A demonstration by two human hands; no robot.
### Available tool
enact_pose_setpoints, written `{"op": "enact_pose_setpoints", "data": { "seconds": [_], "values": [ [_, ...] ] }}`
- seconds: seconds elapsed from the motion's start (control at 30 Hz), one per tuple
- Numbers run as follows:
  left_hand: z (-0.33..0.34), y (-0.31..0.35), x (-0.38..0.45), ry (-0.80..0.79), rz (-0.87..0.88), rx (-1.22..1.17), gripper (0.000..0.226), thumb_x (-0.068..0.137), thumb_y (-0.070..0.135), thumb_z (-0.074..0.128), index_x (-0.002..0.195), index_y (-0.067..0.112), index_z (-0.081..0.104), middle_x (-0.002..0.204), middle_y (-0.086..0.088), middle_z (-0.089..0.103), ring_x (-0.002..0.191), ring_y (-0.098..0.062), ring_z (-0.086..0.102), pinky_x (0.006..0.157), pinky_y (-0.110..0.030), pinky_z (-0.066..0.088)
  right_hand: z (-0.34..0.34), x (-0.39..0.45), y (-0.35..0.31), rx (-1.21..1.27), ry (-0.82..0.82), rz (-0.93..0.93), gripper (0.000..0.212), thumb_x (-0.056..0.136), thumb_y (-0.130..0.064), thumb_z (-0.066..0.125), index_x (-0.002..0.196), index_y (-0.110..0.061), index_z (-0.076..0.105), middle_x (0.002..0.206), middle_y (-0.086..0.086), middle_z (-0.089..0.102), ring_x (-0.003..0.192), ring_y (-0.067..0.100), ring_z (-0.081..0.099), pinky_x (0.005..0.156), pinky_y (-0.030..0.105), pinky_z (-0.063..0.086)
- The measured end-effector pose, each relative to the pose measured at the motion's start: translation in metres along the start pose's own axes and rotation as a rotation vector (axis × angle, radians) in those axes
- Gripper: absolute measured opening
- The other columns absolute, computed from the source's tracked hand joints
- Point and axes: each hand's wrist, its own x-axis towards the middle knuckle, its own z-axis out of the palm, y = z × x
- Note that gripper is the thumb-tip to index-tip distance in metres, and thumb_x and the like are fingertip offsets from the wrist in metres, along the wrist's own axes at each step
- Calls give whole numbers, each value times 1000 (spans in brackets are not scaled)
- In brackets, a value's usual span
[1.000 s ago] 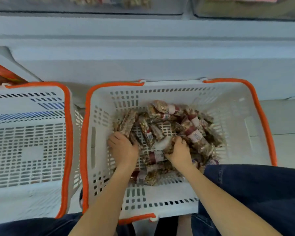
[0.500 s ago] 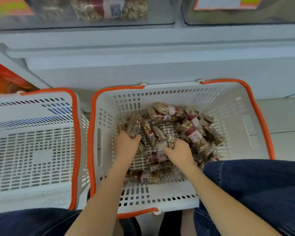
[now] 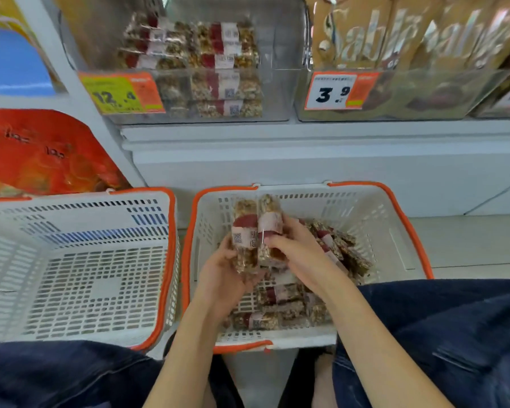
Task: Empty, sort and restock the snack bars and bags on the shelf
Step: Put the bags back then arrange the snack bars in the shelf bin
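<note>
holding two snack bars [image 3: 255, 231] upright over the right basket [image 3: 401, 222], side by side & touching, red-and-white labels facing me. my left hand [image 3: 223, 278] cups them from 7 o'clock, fingers curled round the lower end of the left bar. my right hand [image 3: 295, 245] comes in from 4 o'clock, thumb pressed on the front of the right bar, other fingers wrapped behind it. more loose bars [image 3: 280, 307] lie piled on the basket floor under & at 3 o'clock of my hands. a second basket [image 3: 80, 269], white w/ orange rim, sits just beside at 9 o'clock. at 12 o'clock a clear shelf bin [image 3: 206, 83] holds stacked bars of the same kind, w/ a 12.4 price tag [image 3: 121, 92] on its front. brown bags [image 3: 395, 39] stand at 1 o'clock behind a 3.9 tag [image 3: 340, 91]
</note>
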Motion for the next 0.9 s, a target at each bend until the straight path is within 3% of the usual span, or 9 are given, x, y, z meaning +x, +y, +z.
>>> {"op": "enact_pose_setpoints", "data": {
  "seconds": [0.1,0.17,0.37,0.47,0.53,0.6,0.67,0.8,0.9],
  "values": [
    [16,10,-10,-16,53,103,56,82,7,50,134,28,50,127,-11,61,115,-33,54,101,-57,41,4,-20,-1,-155,85,-147,60,84,-14,69,136,-31,45,126,-12,56,111,5,57,88,26,52],
    [26,16,-17,-26,81,148,50,90,3,42,133,28,49,126,-11,61,113,-33,56,96,-54,47,4,-28,-4,-133,113,-221,58,84,-12,69,132,-35,45,122,-16,56,105,-4,56,76,15,51],
    [32,22,-34,-54,26,250,48,94,7,46,135,32,47,123,-8,62,92,-26,61,89,-50,51,5,-39,-36,-439,153,-436,44,83,-23,73,117,-38,50,109,-27,55,100,-9,53,81,14,44],
    [35,32,-40,-96,-1,208,50,89,15,54,137,28,46,112,-8,66,88,-28,66,94,-57,46,4,-46,-46,-753,43,-637,49,83,-1,67,114,-38,60,127,-31,44,130,2,37,109,26,32],
    [40,38,-47,-151,-14,192,46,86,29,54,132,27,54,119,-4,67,106,-31,63,101,-62,38,8,-48,-45,-835,-46,-745,56,79,16,54,112,-28,68,147,-17,35,142,2,15,119,31,12],
    [44,40,-53,-200,3,200,45,84,42,59,127,28,60,128,-1,62,120,-31,56,102,-63,36,13,-54,-42,-729,-102,-737,54,80,21,48,113,-18,69,155,-6,26,142,-2,5,119,23,9],
    [44,37,-54,-248,41,291,69,76,45,74,138,35,46,138,1,54,126,-30,51,101,-60,40,16,-59,-38,-631,-129,-678,58,82,21,46,111,-24,68,157,-14,15,143,-6,0,116,12,7],
    [45,24,-51,-103,186,380,87,75,6,75,139,44,30,127,-6,62,112,-29,63,90,-47,53,19,-63,-36,-463,-146,-578,80,79,26,36,119,-38,61,153,-26,19,142,-8,9,114,14,18],
    [45,16,-48,61,379,626,89,75,5,73,139,47,28,129,2,58,111,-15,63,91,-42,53,23,-68,-44,-152,-87,-453,71,91,14,42,132,-44,41,143,-32,28,137,-9,25,109,19,34]
  ]
}}
